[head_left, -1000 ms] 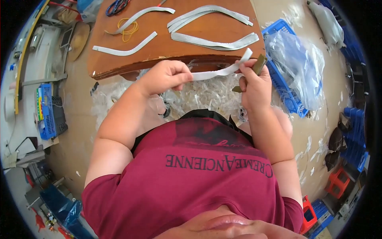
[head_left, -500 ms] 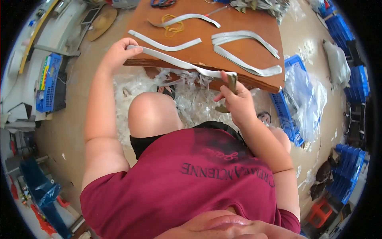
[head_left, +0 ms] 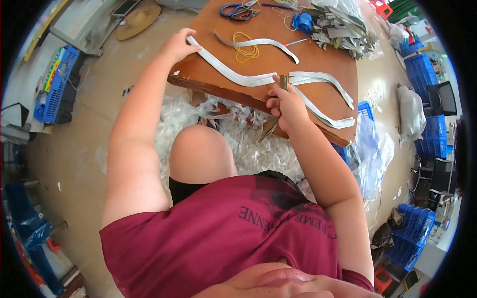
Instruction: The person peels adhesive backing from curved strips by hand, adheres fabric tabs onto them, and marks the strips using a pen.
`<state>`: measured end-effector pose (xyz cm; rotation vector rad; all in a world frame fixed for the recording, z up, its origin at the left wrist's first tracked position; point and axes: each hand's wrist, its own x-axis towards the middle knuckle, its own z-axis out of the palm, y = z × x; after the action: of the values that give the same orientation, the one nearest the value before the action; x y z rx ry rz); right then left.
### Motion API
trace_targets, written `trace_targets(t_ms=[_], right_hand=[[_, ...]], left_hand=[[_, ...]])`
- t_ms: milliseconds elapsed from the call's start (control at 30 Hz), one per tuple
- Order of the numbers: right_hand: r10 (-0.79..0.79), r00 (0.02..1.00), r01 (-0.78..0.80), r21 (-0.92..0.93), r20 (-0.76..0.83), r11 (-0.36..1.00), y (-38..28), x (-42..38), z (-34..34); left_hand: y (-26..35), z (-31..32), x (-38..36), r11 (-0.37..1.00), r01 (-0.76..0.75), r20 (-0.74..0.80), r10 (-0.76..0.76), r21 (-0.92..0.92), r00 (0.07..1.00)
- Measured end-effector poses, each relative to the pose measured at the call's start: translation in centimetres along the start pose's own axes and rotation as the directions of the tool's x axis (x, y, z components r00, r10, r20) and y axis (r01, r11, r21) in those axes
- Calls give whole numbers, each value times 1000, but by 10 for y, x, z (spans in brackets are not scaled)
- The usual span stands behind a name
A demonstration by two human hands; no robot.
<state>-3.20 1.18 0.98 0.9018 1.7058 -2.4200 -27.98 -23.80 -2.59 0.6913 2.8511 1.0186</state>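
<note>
On the brown table [head_left: 223, 30], near its left edge, lie white strips [head_left: 229, 74] side by side. My left hand [head_left: 180, 45] pinches their far left end between thumb and fingers. At their right end is my right hand [head_left: 288, 107], its fingers curled around an olive-brown strip [head_left: 284, 82] whose lower part hangs below the hand. More pale strips [head_left: 323, 78] form a forked shape to the right of that hand. Farther back, a curved strip [head_left: 263, 42] crosses a loop of yellow bands [head_left: 247, 49].
Blue-handled scissors [head_left: 239, 12], a blue object [head_left: 302, 23] and a heap of grey-green strips [head_left: 343, 30] are at the table's back. Clear plastic scraps [head_left: 248, 144] cover the floor below. Blue crates [head_left: 431, 136] stand at the right, another crate [head_left: 55, 92] at the left.
The view has shifted, showing more of the table's back. The white strip between my hands has come down onto the table beside the other curved strip.
</note>
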Motion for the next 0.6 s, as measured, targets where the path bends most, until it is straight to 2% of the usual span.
trace_targets(t_ms=[67,167,267,333,367,400,467,533,600], right_hand=[[-20,999,18,74,26,997,3,-2,-13],[-5,995,-7,115,99,993,1,-28,-33],[18,974,-98,352,225,931,-2,-63,-54],[-28,964,-71,359,264,931,5,-82,-67],[-27,963,-73,359,267,931,7,-90,-72],[-27,962,-76,358,273,931,8,-98,-75],[-53,960,-45,337,276,941,10,-110,-82],[-93,955,10,285,281,959,15,-115,-90],[-209,932,128,269,297,955,21,-116,-102]], left_hand=[[6,6,-5,992,-40,-197,64,121,978],[16,5,-20,977,133,-441,-45,170,896],[57,1,-50,982,-59,-343,119,182,932],[127,7,-84,967,-153,-61,143,-202,988],[156,17,-101,939,-172,79,204,-296,976],[183,29,-118,906,-175,210,271,-386,939],[228,53,-149,765,-55,401,397,-642,826],[258,76,-168,777,-150,374,450,-611,811],[266,107,-179,735,-58,336,377,-676,863]])
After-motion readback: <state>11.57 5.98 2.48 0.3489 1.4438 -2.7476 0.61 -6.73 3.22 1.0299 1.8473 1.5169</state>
